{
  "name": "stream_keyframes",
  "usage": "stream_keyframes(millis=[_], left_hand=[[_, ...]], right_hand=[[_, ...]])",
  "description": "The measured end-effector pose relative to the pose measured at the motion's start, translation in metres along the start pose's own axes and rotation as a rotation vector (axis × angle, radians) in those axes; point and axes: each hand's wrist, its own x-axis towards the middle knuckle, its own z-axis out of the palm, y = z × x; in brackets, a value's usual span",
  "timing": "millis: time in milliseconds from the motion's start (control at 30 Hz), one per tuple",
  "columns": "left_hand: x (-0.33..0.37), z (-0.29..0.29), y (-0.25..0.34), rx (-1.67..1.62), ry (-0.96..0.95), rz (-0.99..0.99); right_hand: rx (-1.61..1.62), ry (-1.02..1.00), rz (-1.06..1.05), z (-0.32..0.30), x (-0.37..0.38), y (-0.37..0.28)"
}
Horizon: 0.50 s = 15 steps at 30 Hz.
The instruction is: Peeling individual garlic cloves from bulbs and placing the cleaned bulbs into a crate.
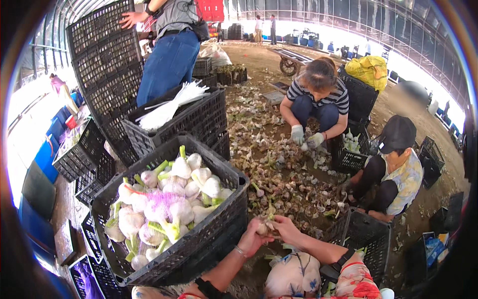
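Note:
Near the lower middle, a garlic bulb (265,228) with a short green stem is between my two hands. My left hand (250,241) has its fingers closed round the bulb's left side. From the right, my right hand (286,230) grips the same bulb, its fingers pressed near the stem. My fingers partly hide the bulb. To the left of my hands stands a black plastic crate (199,239), heaped with trimmed white garlic bulbs (172,199) and some purple netting (164,205). Loose garlic and peelings (286,187) cover the ground beyond my hands.
Opposite me, a crouching person in white gloves (318,99) handles garlic; another in a dark cap (393,169) squats at right. A crate (366,236) stands beside my right arm. Behind the full crate, stacked crates (199,117) hold white strips (172,107). Someone in jeans (167,65) handles upright crates (102,65).

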Motion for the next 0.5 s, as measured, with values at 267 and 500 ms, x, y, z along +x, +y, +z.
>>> stream_keyframes(millis=[267, 500], left_hand=[[0.010, 0.011, 0.007, 0.671, 0.260, 0.644], [0.012, -0.005, 0.036, 0.300, 0.160, -0.037]], right_hand=[[-0.605, 0.194, -0.363, 0.016, 0.001, -0.039], [0.328, -0.110, -0.069, 0.003, 0.003, -0.019]])
